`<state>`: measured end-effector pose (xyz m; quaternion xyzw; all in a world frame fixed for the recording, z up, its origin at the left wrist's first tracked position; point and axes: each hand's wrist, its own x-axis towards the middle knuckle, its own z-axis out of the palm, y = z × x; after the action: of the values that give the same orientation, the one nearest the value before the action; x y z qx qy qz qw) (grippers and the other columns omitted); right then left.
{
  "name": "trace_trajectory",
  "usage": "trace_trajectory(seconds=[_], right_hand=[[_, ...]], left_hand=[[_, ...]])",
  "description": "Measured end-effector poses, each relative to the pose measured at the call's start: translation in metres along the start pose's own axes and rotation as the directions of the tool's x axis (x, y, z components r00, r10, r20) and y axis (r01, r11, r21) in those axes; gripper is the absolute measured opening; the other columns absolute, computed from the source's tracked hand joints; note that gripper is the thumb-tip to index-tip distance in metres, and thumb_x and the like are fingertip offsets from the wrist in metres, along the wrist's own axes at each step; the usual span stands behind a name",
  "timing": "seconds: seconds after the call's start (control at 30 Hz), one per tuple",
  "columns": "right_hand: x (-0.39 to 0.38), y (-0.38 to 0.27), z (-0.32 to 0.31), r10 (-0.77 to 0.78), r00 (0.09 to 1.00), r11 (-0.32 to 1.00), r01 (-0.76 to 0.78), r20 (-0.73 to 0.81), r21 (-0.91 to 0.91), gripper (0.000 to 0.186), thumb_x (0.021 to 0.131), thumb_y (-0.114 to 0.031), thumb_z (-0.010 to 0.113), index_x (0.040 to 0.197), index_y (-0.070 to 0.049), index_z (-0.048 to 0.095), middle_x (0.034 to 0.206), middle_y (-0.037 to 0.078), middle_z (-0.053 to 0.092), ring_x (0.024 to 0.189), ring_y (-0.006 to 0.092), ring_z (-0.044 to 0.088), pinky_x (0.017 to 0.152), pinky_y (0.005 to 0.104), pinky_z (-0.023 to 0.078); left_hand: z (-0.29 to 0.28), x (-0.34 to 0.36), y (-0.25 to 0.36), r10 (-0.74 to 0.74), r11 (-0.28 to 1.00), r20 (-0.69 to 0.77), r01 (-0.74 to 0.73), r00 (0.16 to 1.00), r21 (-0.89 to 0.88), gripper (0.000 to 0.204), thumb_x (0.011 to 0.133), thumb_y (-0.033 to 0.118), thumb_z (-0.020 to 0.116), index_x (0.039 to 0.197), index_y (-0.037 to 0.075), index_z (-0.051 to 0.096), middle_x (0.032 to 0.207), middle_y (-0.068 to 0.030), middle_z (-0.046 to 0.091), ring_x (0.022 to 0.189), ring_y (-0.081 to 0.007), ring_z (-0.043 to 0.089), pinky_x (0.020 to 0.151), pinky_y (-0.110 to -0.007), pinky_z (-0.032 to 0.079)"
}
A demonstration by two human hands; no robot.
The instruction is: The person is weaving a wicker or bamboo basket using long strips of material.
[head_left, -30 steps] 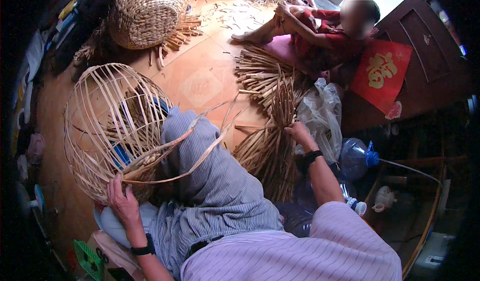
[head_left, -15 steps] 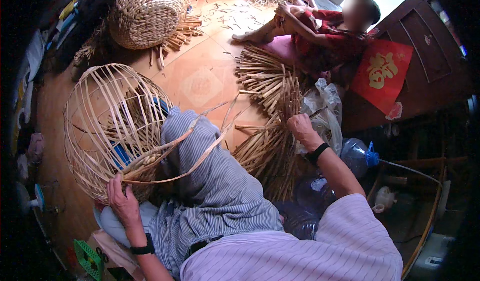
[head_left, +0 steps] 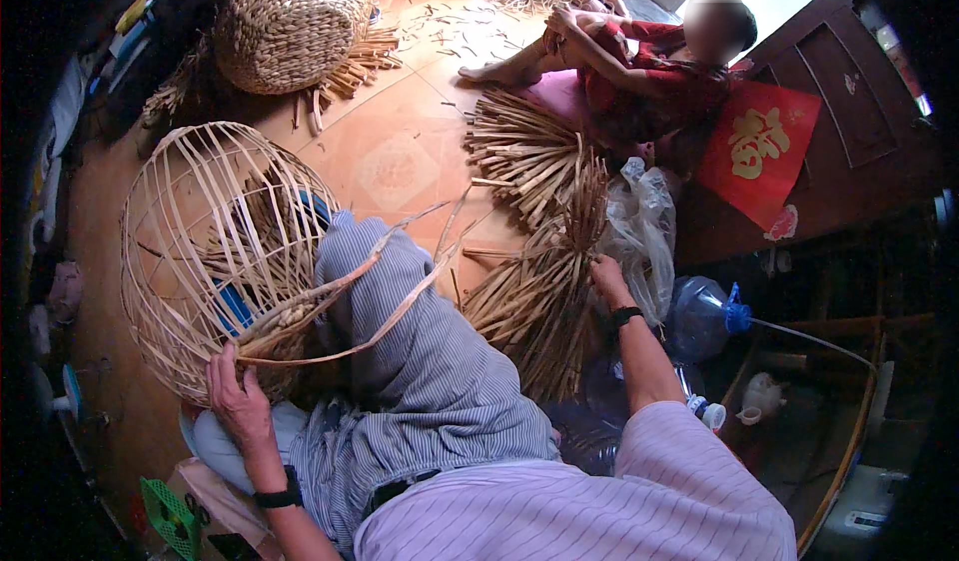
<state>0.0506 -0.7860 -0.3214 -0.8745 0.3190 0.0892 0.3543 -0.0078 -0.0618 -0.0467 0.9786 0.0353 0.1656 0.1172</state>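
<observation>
An unfinished basket [head_left: 215, 251] with an open frame of pale bent strips leans against my left knee. My left hand [head_left: 240, 401] is closed on its near edge, where a woven band of dried stalks runs. From that edge, long loose stalk ends [head_left: 405, 316] curve up over my striped trousers. To the right, my right hand [head_left: 609, 281] is closed in a pinch at the side of a tied bundle of dried stalks [head_left: 584, 211]. Its fingertips are on a stalk there, partly hidden. The bundle's lower ends fan out over the floor.
A finished woven basket [head_left: 292, 26] lies tipped over at the far left. Another person [head_left: 639, 71] in red sits at the far right, beside more stalks [head_left: 519, 156]. Clear plastic bags [head_left: 639, 231] and a large water bottle [head_left: 699, 316] stand right of my hand.
My right hand has drawn back slightly toward me along the bundle, and its forearm is more upright. A white bottle cap now shows beside that arm. The left hand keeps its hold.
</observation>
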Motion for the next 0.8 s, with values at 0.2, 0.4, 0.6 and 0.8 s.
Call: trace_trajectory(seconds=[0.2, 0.4, 0.6, 0.8], right_hand=[[-0.054, -0.066, 0.002, 0.065, 0.998, 0.872, -0.069, 0.025, 0.484, 0.029, 0.101, -0.027, 0.058, 0.101, -0.002, 0.072, 0.078, 0.009, 0.073, 0.061, 0.0152, 0.065, 0.053, 0.0351, 0.048], [-0.054, -0.06, -0.006, 0.073, 0.986, 0.862, -0.138, 0.149, 0.488, 0.022, 0.099, -0.026, 0.063, 0.101, -0.008, 0.075, 0.078, 0.002, 0.07, 0.057, 0.0092, 0.054, 0.05, 0.0254, 0.039], [-0.052, -0.054, 0.002, -0.009, 0.996, 0.945, -0.021, 0.089, 0.328, 0.021, 0.09, -0.025, 0.076, 0.086, -0.004, 0.074, 0.076, 0.002, 0.067, 0.063, 0.0121, 0.056, 0.055, 0.0302, 0.041], [-0.044, -0.063, -0.007, 0.05, 0.999, 0.997, -0.05, 0.01, -0.064, 0.033, 0.074, -0.027, 0.089, 0.081, 0.0, 0.071, 0.078, 0.011, 0.07, 0.075, 0.0216, 0.066, 0.067, 0.0394, 0.049]], left_hand=[[-0.004, -0.004, -0.003, 0.028, 0.999, -0.03, -0.027, 0.999, 0.034, 0.05, 0.082, -0.003, 0.067, 0.131, 0.0, 0.06, 0.119, -0.0224, 0.062, 0.115, -0.045, 0.056, 0.104, -0.053, 0.043], [-0.003, -0.001, 0.003, -0.003, 1.0, 0.003, 0.003, 1.0, 0.012, 0.049, 0.082, -0.002, 0.068, 0.13, 0.0, 0.06, 0.12, -0.0218, 0.062, 0.117, -0.0452, 0.056, 0.106, -0.053, 0.042], [0.0, -0.005, -0.002, 0.016, 0.998, -0.044, -0.013, 0.999, 0.062, 0.048, 0.082, -0.002, 0.068, 0.13, 0.0, 0.061, 0.12, -0.0226, 0.062, 0.116, -0.0456, 0.056, 0.105, -0.053, 0.043], [0.0, -0.003, 0.001, -0.002, 0.999, -0.028, 0.003, 1.0, 0.045, 0.048, 0.082, -0.001, 0.068, 0.129, 0.0, 0.061, 0.121, -0.0229, 0.062, 0.116, -0.046, 0.056, 0.105, -0.053, 0.043]])
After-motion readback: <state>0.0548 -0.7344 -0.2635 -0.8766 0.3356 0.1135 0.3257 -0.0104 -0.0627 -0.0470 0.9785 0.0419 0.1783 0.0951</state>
